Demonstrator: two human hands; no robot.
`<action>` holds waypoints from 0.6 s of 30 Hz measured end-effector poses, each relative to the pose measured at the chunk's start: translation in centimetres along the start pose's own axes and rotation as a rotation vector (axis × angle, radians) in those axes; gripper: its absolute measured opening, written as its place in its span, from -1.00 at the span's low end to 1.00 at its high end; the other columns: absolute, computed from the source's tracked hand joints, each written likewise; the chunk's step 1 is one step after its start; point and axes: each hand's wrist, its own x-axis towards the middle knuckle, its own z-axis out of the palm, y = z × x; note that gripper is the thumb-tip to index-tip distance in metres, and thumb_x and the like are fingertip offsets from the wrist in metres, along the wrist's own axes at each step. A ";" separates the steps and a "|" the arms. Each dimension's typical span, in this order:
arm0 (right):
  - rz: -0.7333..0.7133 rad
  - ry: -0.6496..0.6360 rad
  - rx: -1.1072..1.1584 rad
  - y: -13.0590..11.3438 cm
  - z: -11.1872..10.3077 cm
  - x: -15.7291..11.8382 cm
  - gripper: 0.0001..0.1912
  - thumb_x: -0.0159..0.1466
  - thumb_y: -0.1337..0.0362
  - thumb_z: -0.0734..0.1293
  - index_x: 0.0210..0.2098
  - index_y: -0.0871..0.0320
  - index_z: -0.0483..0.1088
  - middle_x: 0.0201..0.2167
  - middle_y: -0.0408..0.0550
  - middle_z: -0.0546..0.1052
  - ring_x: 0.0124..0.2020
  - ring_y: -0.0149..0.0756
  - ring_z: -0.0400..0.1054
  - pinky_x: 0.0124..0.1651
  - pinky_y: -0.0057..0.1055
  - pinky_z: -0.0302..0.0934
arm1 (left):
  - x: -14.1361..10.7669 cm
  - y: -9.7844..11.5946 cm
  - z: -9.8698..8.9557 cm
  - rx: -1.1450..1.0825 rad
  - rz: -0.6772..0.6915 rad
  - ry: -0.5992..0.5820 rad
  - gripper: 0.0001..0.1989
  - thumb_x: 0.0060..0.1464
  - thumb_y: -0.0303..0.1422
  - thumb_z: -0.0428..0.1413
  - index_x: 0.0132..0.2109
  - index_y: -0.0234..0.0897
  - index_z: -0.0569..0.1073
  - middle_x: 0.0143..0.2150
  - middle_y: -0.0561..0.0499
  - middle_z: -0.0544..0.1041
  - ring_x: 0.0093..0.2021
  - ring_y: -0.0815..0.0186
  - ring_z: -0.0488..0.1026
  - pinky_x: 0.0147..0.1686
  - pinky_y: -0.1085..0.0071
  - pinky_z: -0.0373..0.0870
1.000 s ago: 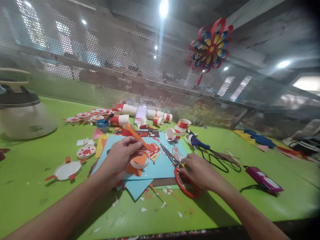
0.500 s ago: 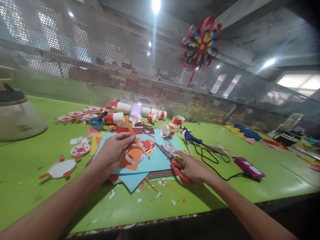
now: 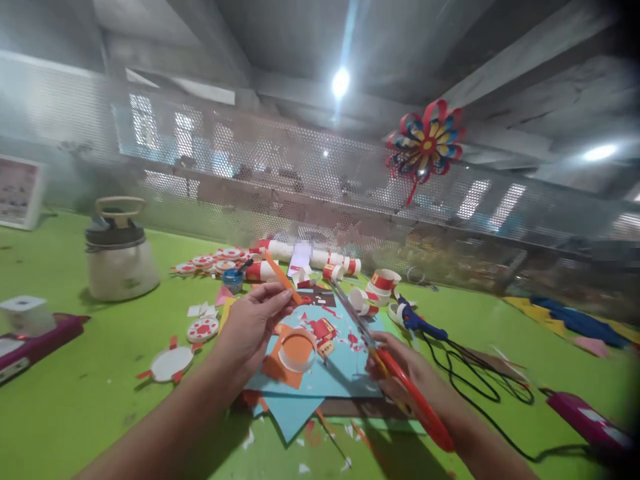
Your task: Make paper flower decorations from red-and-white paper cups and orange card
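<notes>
My left hand (image 3: 253,327) pinches an orange paper strip (image 3: 281,275) between thumb and fingers, its free end pointing up and away. Scissors with red handles (image 3: 420,400) are gripped in my right hand (image 3: 407,363), raised with the blades pointing up and away; the blades look closed or nearly so. Below and between the hands, a white cardboard ring (image 3: 299,367) rests on orange paper (image 3: 273,373), on top of blue sheets (image 3: 345,380). Red and yellow paper scraps (image 3: 323,330) lie beside the ring.
A blue glue gun (image 3: 423,325) with a black cord lies to the right, near a purple power strip (image 3: 585,420). Cut paper cups (image 3: 385,283) stand behind. At left are a white disc with red tabs (image 3: 171,364), a blue jar (image 3: 233,280) and a large kettle-like container (image 3: 123,267).
My view has tilted up and turned left. The scissors have been lifted and now point more upward, their red handles toward me. My left hand keeps hold of the orange strip.
</notes>
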 end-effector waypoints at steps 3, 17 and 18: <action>-0.042 -0.033 -0.053 -0.2 1.4 0.7 -0.63 0.16 0.05 0.34 -0.14 0.10 0.27 -0.41 -0.13 0.38 -0.39 -0.32 0.30 -0.32 -0.42 0.24 | -0.5 0.7 0.7 -0.069 0.018 0.007 -0.86 -0.19 -0.53 0.32 -0.42 -0.38 0.50 -0.46 0.08 0.51 -0.45 0.48 0.45 -0.42 0.60 0.40; -0.293 -0.061 -0.197 -0.1 4.3 -0.7 -0.42 0.23 -0.21 0.06 -0.07 0.12 0.26 -0.51 -0.16 0.28 -0.52 -0.40 0.12 -0.47 -0.47 0.09 | -1.6 -1.3 2.9 -0.092 -0.111 0.012 -0.87 -0.07 -0.45 0.27 -0.34 -0.37 0.48 -0.40 0.04 0.52 -0.49 0.53 0.35 -0.45 0.62 0.32; -0.295 -0.062 -0.197 0.0 4.3 -0.7 -0.40 0.23 -0.23 0.05 -0.06 0.13 0.27 -0.52 -0.17 0.26 -0.54 -0.41 0.11 -0.49 -0.48 0.08 | -1.8 -1.4 3.1 -0.090 -0.112 0.017 -0.86 -0.07 -0.44 0.27 -0.33 -0.37 0.48 -0.39 0.04 0.52 -0.48 0.53 0.35 -0.45 0.61 0.32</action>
